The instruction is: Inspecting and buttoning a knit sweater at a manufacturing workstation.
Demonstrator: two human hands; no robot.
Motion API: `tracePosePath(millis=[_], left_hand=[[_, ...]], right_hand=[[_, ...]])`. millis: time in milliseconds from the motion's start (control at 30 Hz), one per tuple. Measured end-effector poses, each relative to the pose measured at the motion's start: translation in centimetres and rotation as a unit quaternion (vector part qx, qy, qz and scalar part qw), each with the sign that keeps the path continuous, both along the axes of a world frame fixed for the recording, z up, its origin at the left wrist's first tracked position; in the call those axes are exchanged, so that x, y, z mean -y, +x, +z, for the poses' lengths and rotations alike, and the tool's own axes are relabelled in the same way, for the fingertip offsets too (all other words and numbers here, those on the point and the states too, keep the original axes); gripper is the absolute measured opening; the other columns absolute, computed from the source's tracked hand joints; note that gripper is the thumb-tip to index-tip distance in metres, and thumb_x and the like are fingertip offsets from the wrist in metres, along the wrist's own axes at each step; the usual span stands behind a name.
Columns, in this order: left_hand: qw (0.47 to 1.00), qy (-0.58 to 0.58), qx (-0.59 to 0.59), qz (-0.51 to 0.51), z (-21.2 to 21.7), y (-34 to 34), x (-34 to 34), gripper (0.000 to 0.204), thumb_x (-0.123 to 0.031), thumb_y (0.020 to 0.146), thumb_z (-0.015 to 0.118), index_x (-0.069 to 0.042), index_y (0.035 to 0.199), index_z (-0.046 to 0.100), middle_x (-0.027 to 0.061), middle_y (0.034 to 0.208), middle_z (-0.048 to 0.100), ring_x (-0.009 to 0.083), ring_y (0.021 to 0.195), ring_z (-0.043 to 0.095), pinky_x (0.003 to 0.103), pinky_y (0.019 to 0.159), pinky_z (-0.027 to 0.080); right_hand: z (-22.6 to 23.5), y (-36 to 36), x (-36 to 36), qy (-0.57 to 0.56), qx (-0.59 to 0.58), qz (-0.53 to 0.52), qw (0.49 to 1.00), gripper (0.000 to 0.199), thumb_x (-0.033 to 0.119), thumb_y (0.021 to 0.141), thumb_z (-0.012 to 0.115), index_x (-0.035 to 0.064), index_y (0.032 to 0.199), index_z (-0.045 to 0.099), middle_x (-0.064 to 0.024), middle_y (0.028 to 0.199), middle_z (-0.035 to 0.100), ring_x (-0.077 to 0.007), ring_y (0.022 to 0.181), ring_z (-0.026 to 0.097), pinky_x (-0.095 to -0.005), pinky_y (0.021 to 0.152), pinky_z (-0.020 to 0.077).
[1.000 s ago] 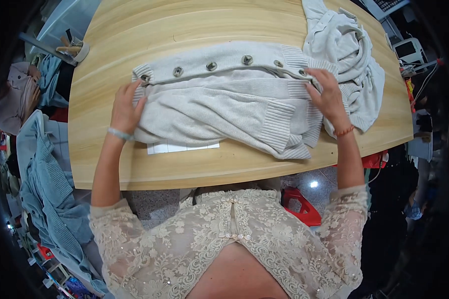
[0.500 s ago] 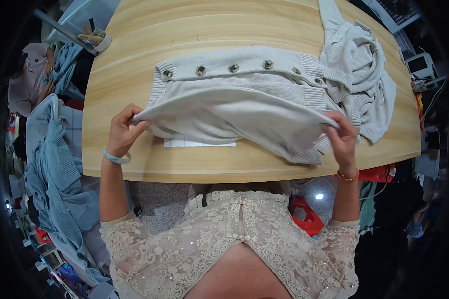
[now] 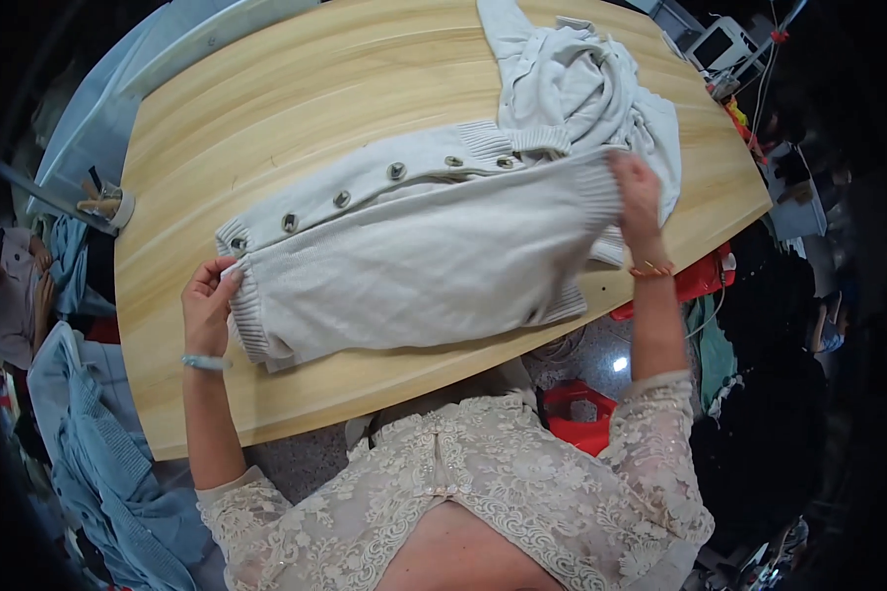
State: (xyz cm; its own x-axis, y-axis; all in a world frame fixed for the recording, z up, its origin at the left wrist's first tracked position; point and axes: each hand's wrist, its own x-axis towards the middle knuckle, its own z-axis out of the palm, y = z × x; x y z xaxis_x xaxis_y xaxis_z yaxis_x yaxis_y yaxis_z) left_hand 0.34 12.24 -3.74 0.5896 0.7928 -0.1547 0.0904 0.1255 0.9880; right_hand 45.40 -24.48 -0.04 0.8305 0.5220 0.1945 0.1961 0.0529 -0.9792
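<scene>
A cream knitted cardigan (image 3: 414,256) with dark buttons down its front band lies sideways across the wooden table (image 3: 296,118). My left hand (image 3: 209,303) pinches its edge at the left, just by the ribbed end and the last button. At the far right end my right hand (image 3: 637,197) grips the ribbed edge, slightly lifted and a little blurred. Between my hands the near panel is spread fairly flat, its upper edge running just below the button row. Beyond my right hand lies a second, crumpled cream knit garment (image 3: 591,98), touching the cardigan.
A small cup of tools (image 3: 108,209) stands at the table's left edge. Left of the table, blue knit garments (image 3: 108,473) hang over a pale bin. A red plastic stool (image 3: 577,414) is below the near edge. Another person (image 3: 15,286) sits at far left.
My hands have drawn the near panel up and flattened it towards the button band. The white paper seen beneath is now covered. The view has turned, so the table appears tilted.
</scene>
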Motion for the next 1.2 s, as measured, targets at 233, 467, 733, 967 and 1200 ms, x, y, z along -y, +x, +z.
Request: tracePosePath(millis=[233, 467, 733, 967, 1200], left_hand=[[0.99, 0.006, -0.073, 0.122, -6.5, 2.1, -3.1, 0.046, -0.009, 0.076, 0.081, 0.003, 0.114, 0.057, 0.0065, 0.091, 0.065, 0.0128, 0.076, 0.061, 0.024, 0.072, 0.051], [0.925, 0.227, -0.239, 0.188, -6.7, 3.2, -3.1, 0.069, -0.034, 0.07, 0.085, 0.006, 0.117, 0.055, 0.0113, 0.092, 0.065, 0.0183, 0.082, 0.06, 0.03, 0.074, 0.05], [0.93, 0.181, -0.239, 0.211, -6.5, 5.4, -5.0, 0.054, -0.048, 0.08, 0.074, 0.004, 0.095, 0.068, 0.018, 0.092, 0.071, 0.0221, 0.089, 0.065, 0.033, 0.082, 0.05], [0.924, 0.172, -0.309, 0.144, -7.6, 5.6, -10.5, 0.044, -0.043, 0.08, 0.074, 0.001, 0.082, 0.073, 0.0119, 0.076, 0.07, 0.0188, 0.072, 0.063, 0.034, 0.07, 0.049], [0.967, 0.081, -0.169, 0.175, -7.8, 6.0, -10.4, 0.031, -0.031, 0.083, 0.073, 0.0, 0.08, 0.072, 0.0031, 0.074, 0.067, 0.0112, 0.065, 0.056, 0.029, 0.062, 0.046]], right_hand=[[-5.0, 1.1, -9.3, -0.438, 0.115, -0.008, 0.892, 0.059, 0.054, 0.079, 0.067, -0.0019, 0.095, 0.072, -0.0266, 0.097, 0.069, -0.0406, 0.093, 0.066, -0.0453, 0.081, 0.0511], [-4.3, -0.4, -12.1, -0.527, 0.174, -0.046, 0.83, 0.055, 0.053, 0.073, 0.074, 0.0011, 0.089, 0.073, -0.0229, 0.097, 0.07, -0.0374, 0.095, 0.067, -0.0421, 0.085, 0.0518], [-7.4, 0.5, -10.5, -0.337, 0.177, -0.013, 0.925, 0.034, 0.033, 0.076, 0.076, -0.0002, 0.083, 0.07, -0.018, 0.087, 0.071, -0.0302, 0.083, 0.067, -0.0369, 0.081, 0.0508], [-8.7, 0.6, -10.4, -0.264, 0.195, 0.012, 0.945, 0.034, 0.026, 0.082, 0.073, -0.0022, 0.099, 0.067, -0.0173, 0.089, 0.07, -0.0267, 0.083, 0.066, -0.0359, 0.077, 0.0517], [-8.8, 0.7, -9.3, -0.243, 0.175, 0.003, 0.954, 0.023, 0.018, 0.084, 0.069, 0.0007, 0.1, 0.065, -0.0119, 0.085, 0.067, -0.0208, 0.076, 0.064, -0.0333, 0.072, 0.0511]])
